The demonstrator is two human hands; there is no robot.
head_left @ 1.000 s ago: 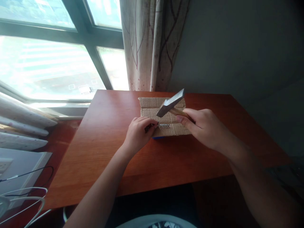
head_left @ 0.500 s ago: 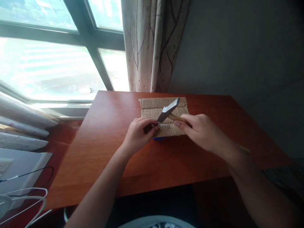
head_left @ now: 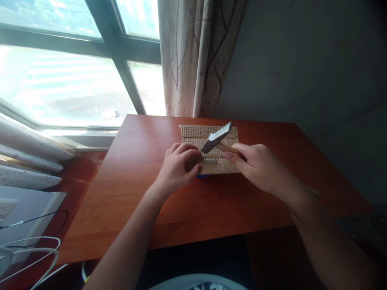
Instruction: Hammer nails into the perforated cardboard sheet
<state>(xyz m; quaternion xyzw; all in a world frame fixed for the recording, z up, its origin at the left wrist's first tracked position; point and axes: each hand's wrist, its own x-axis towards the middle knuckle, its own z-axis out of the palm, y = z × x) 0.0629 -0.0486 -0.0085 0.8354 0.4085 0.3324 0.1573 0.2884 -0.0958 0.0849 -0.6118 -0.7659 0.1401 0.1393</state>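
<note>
My right hand (head_left: 260, 166) is wrapped round the wooden handle of a hammer (head_left: 217, 137). The steel head tilts up to the right, its lower face just above a piece of cardboard (head_left: 199, 131) pitted with rows of small holes. A short row of what look like nails (head_left: 211, 160) stands along the cardboard's near part. At the left end of this row is my left hand (head_left: 173, 167), thumb and fingers apart, resting at the cardboard's left edge. Nothing shows between its fingertips. A blue thing (head_left: 203, 176) peeks out from under the cardboard's front edge.
The reddish-brown wooden table (head_left: 127, 193) carries the cardboard. A thin pale stick-like thing (head_left: 313, 191) lies partly behind my right forearm. Window (head_left: 72, 88) and curtain (head_left: 184, 60) stand behind. White cables (head_left: 45, 251) hang at the lower left.
My left thumb and fingers have parted from their pinch near the row. The hammer's head has lifted slightly, staying in my right hand.
</note>
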